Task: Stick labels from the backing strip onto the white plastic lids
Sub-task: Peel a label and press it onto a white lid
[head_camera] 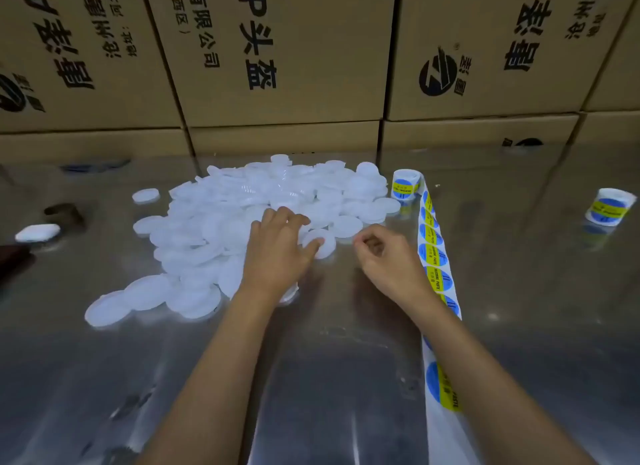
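Note:
A heap of white plastic lids (pixel 242 201) covers the middle of the metal table. My left hand (pixel 277 246) rests at the heap's right edge, its thumb and fingers holding one white lid (pixel 327 245). My right hand (pixel 384 257) hovers just right of that lid with its fingers curled and fingertips pinched together; whether it holds a label is too small to tell. A backing strip (pixel 433 243) with blue and yellow round labels runs from a label roll (pixel 405 184) toward me, passing under my right forearm.
A second label roll (pixel 609 212) stands at the far right. A white oblong object (pixel 37 232) lies at the left edge. Stacked cardboard boxes (pixel 287 66) wall off the back of the shiny metal table (pixel 329 378).

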Tool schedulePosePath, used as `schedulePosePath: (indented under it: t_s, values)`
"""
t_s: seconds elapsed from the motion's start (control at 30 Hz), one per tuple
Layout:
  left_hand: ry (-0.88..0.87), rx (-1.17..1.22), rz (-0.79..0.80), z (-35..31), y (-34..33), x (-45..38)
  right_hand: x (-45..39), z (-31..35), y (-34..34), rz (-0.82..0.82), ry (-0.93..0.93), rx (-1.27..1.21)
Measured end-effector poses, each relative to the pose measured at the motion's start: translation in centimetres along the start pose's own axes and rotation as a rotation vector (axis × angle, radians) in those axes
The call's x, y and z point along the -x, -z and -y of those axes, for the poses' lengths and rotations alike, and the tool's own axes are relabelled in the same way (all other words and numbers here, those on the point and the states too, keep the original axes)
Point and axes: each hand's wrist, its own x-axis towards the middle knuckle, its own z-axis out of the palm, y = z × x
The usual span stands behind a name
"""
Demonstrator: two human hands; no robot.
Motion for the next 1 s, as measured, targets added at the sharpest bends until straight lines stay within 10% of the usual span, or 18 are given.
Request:
schedulePosePath:
  t_s: [0.23, 0.67, 0.9, 1.0]
  values:
    - [-0.054, -0.340, 0.197, -0.4, -1.6, 0.3, 0.3, -0.4, -0.8, 0.234, 0.016, 0.330]
    - [0.056, 0.236, 0.151, -1.2, -0.4, 0.8, -0.3, 2.3, 4.8, -0.009, -0.100, 0.028]
    - [0.165, 0.426, 0.075, -3.2, -0.1, 1.9, 5.0, 1.6, 13.7, 0.827, -0.286, 0.502]
    - [0.237, 0.601, 0.059, -4.5, 0.4, 2.1, 6.1, 1.0, 12.8, 0.805, -0.246, 0.492]
